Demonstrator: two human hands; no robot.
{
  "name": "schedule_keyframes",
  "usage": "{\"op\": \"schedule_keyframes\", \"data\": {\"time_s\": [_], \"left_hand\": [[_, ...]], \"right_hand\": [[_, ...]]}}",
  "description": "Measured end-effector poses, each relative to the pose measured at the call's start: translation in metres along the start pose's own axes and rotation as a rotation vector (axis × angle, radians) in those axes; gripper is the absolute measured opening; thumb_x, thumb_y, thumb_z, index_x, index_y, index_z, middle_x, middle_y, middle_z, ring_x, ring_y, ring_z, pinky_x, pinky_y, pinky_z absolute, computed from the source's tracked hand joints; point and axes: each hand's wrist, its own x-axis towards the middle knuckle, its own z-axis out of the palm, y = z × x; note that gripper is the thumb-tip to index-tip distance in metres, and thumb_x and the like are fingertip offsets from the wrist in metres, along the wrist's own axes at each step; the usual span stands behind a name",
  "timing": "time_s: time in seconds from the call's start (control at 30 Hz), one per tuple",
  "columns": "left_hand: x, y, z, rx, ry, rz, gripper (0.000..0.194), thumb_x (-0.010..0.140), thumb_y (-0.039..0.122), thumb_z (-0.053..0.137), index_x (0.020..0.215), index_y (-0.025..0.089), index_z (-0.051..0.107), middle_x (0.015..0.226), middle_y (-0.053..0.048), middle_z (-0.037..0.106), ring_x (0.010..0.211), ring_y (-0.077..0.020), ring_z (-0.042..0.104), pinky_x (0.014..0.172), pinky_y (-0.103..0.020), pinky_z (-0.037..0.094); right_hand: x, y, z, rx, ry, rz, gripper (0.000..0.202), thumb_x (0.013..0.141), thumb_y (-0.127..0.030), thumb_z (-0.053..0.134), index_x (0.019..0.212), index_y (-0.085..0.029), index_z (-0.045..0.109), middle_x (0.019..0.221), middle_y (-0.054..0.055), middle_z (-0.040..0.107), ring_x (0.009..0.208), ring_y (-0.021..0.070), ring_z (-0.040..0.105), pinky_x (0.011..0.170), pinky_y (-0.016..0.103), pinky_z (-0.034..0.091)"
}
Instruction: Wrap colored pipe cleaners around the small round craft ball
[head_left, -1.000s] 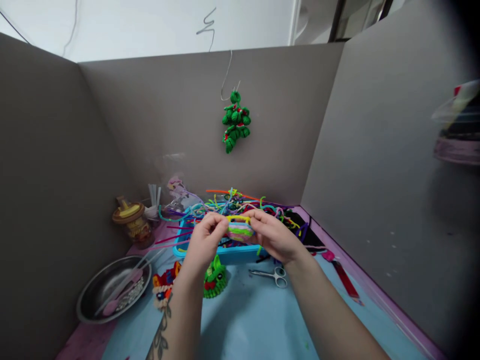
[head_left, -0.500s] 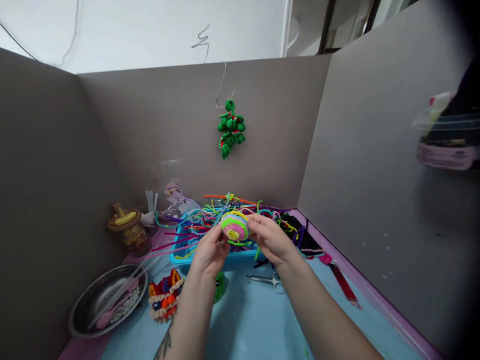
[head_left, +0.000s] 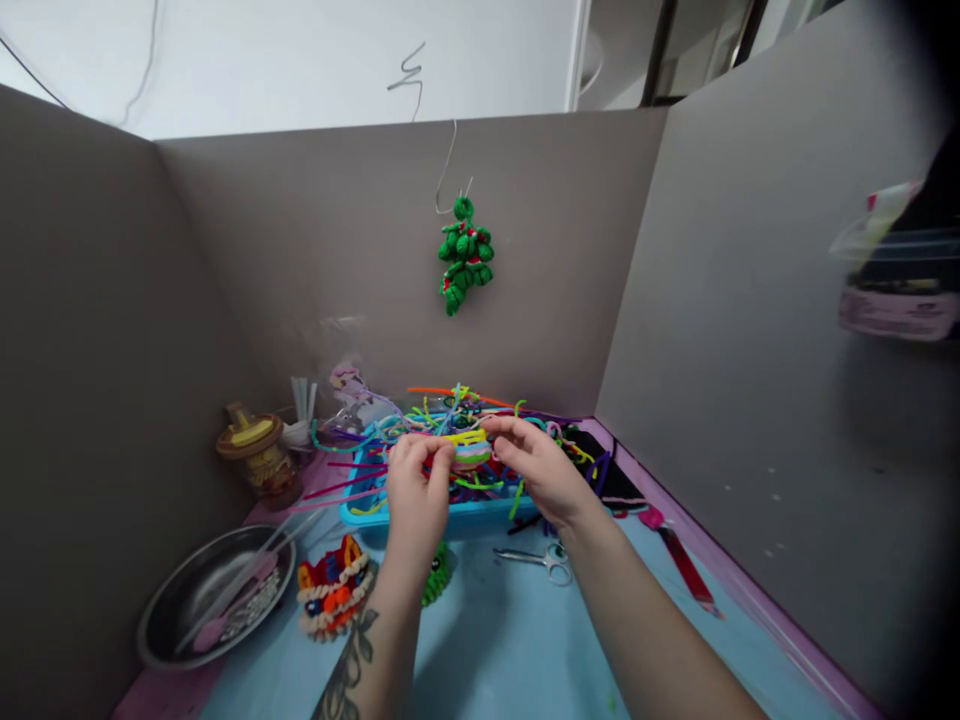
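Between both hands is a small rounded coil of pipe cleaners [head_left: 471, 448], banded yellow, pale blue, pink and green. My left hand [head_left: 418, 482] pinches its left side with thumb and fingers. On the other side, my right hand [head_left: 541, 470] grips the right edge with its fingertips. Behind and below them a blue tray [head_left: 450, 520] overflows with loose, many-coloured pipe cleaners. Scissors [head_left: 536, 560] lie on the table in front of the tray. A green fuzzy figure with an eye [head_left: 436, 572] is partly hidden by my left forearm.
At left stand a metal bowl [head_left: 169, 600] holding pink spoons and small pale pieces, a brown-lidded jar [head_left: 266, 465] and a red-orange craft piece [head_left: 334, 595]. A green ornament [head_left: 465, 255] hangs on the grey back panel [head_left: 315, 230]. A red tool [head_left: 682, 562] lies at right.
The coil has been tipped: its pink and yellow-centred face showed before, and now its banded side does. My left hand has rolled over, back of the hand upward.
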Motion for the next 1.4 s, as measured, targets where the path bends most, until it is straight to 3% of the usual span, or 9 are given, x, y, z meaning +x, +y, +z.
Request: {"op": "schedule_keyframes", "data": {"time_s": [0.17, 0.33, 0.53, 0.67, 0.9, 1.17, 1.4], "left_hand": [[-0.003, 0.008, -0.004, 0.174, -0.067, 0.212, 0.011, 0.082, 0.018, 0.055, 0.075, 0.019, 0.063, 0.079, -0.003, 0.057, 0.082, -0.0196, 0.051, 0.076, -0.033, 0.04], [-0.004, 0.011, -0.003, 0.188, -0.079, 0.277, 0.008, 0.082, 0.017, 0.057, 0.078, 0.02, 0.063, 0.08, -0.002, 0.058, 0.083, -0.0187, 0.052, 0.076, -0.032, 0.041], [-0.006, 0.012, -0.003, 0.131, 0.169, 0.302, 0.007, 0.078, 0.016, 0.064, 0.084, 0.019, 0.062, 0.082, -0.002, 0.06, 0.081, -0.0159, 0.056, 0.074, -0.029, 0.045], [-0.011, 0.012, -0.001, 0.144, 0.199, 0.361, 0.006, 0.078, 0.014, 0.065, 0.08, 0.019, 0.066, 0.076, -0.001, 0.062, 0.073, -0.0132, 0.057, 0.069, -0.026, 0.047], [-0.017, 0.014, 0.003, 0.107, 0.16, 0.266, 0.007, 0.08, 0.02, 0.063, 0.083, 0.019, 0.069, 0.078, -0.003, 0.069, 0.073, -0.0146, 0.062, 0.068, -0.027, 0.05], [-0.017, 0.019, 0.008, -0.082, 0.162, -0.055, 0.015, 0.077, 0.029, 0.065, 0.085, 0.017, 0.07, 0.076, -0.003, 0.07, 0.064, -0.0133, 0.062, 0.061, -0.025, 0.05], [-0.015, 0.016, 0.011, -0.117, 0.185, 0.001, 0.009, 0.078, 0.024, 0.065, 0.075, 0.017, 0.069, 0.077, -0.003, 0.064, 0.074, -0.0143, 0.06, 0.063, -0.025, 0.05]], "right_hand": [[-0.003, -0.003, 0.0, -0.027, -0.091, 0.001, 0.04, 0.067, -0.04, 0.074, 0.1, -0.022, 0.062, 0.109, 0.006, 0.06, 0.103, 0.0213, 0.055, 0.088, 0.035, 0.044], [-0.005, -0.003, 0.004, 0.033, -0.176, 0.061, 0.027, 0.063, -0.038, 0.078, 0.074, -0.018, 0.063, 0.107, 0.007, 0.059, 0.094, 0.0199, 0.059, 0.084, 0.034, 0.046], [-0.006, -0.005, 0.005, 0.013, -0.104, -0.004, 0.025, 0.063, -0.036, 0.077, 0.062, -0.018, 0.058, 0.104, 0.006, 0.059, 0.099, 0.0221, 0.057, 0.091, 0.038, 0.042], [-0.005, -0.005, 0.004, -0.106, -0.035, -0.102, 0.022, 0.066, -0.036, 0.075, 0.064, -0.02, 0.06, 0.108, 0.007, 0.059, 0.115, 0.0263, 0.05, 0.099, 0.043, 0.035], [-0.009, -0.009, 0.012, -0.266, 0.008, -0.244, 0.013, 0.071, -0.027, 0.069, 0.067, -0.02, 0.059, 0.108, 0.008, 0.055, 0.113, 0.0238, 0.051, 0.094, 0.039, 0.039], [-0.015, -0.014, 0.014, -0.449, 0.029, -0.311, 0.007, 0.074, -0.023, 0.066, 0.071, -0.02, 0.061, 0.112, 0.008, 0.054, 0.108, 0.023, 0.054, 0.093, 0.038, 0.04], [-0.017, -0.015, 0.017, -0.479, 0.028, -0.34, 0.005, 0.075, -0.021, 0.066, 0.072, -0.022, 0.061, 0.11, 0.008, 0.055, 0.108, 0.023, 0.053, 0.094, 0.039, 0.039]]}}
